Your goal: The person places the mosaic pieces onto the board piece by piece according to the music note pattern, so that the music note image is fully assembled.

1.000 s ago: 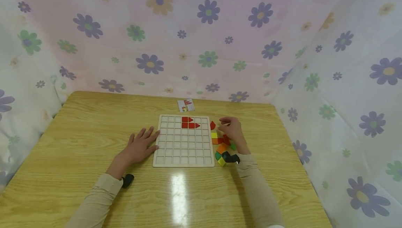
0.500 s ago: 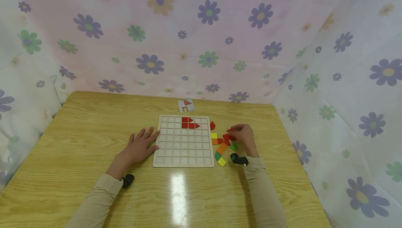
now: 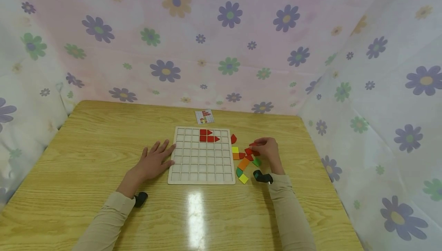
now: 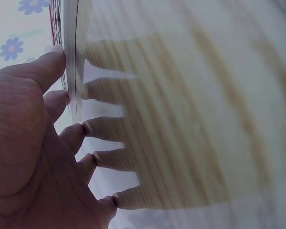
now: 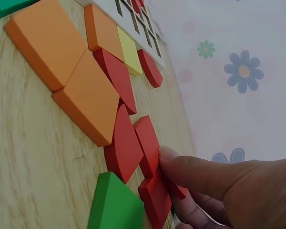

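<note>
A smooth red block (image 5: pixel 178 191), its shape mostly hidden, sits pinched between the thumb and fingers of the person's right hand (image 3: pixel 270 150), which is low at the pile between the pale wooden grid board's (image 3: pixel 202 182) right edge and the table's (image 3: pixel 121 128) right edge. Just beside the thumb tip lies a flat red square block (image 5: pixel 145 138); a bright green block (image 5: pixel 115 202) and orange blocks (image 3: pixel 243 164) lie near. Red square and pointed pieces (image 3: pixel 203 138) fill two short rows by the board's far edge. The left hand (image 3: pixel 153 162) is spread, fingertips touching the board's left edge. Towards the table's far edge, a white card (image 3: pixel 204 116) carries a printed grid with red shapes, its finer print too small to read. Flower-patterned cloth (image 3: pixel 207 51) hangs beyond.
</note>
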Tool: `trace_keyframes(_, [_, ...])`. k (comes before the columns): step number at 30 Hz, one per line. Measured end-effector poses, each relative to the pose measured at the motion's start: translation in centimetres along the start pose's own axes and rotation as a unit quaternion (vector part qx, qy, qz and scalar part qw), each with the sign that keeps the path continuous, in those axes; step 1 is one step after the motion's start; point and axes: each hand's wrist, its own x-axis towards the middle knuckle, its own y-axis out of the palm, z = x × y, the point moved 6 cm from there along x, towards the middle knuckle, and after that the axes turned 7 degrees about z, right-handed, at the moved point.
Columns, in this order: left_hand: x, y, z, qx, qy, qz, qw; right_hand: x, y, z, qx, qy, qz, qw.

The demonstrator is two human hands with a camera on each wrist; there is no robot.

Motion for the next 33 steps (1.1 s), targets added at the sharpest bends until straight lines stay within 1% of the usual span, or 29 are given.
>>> trace_keyframes(5, [0.0, 0.2, 0.1, -0.002, 0.0, 0.001, 1.0, -0.1, 0.0, 0.0, -0.001, -0.001, -0.009, 1.0])
trace_keyframes(9, [0.1, 0.2, 0.3, -0.008, 0.0, 0.002, 1.0, 0.0, 0.0, -0.2, -0.018, 0.002, -0.015, 0.9997])
trace_keyframes(12, [0.1, 0.2, 0.3, -0.005, -0.001, 0.002, 1.0, -0.1, -0.1, -0.1, -0.038, 0.0, -0.019, 0.9991])
trace_keyframes(19, [0.2, 0.3, 0.5, -0.007, -0.003, 0.003, 1.0, -0.3, 0.2, 0.6, -0.067, -0.024, -0.033, 0.9969])
trace_keyframes(24, [0.2, 0.2, 0.4, -0.009, -0.004, 0.005, 0.9999, -0.7, 0.4, 1.3, -0.086, -0.048, -0.053, 0.9938])
trace_keyframes(28, [0.2, 0.2, 0.3, -0.009, -0.004, 0.005, 0.9999, -0.8, 0.7, 1.7, -0.075, -0.07, -0.06, 0.9929])
trace_keyframes(33, [0.0, 0.1, 0.0, -0.006, -0.002, 0.001, 1.0, -1.3, 1.4, 2.0, -0.05, -0.083, -0.062, 0.9933])
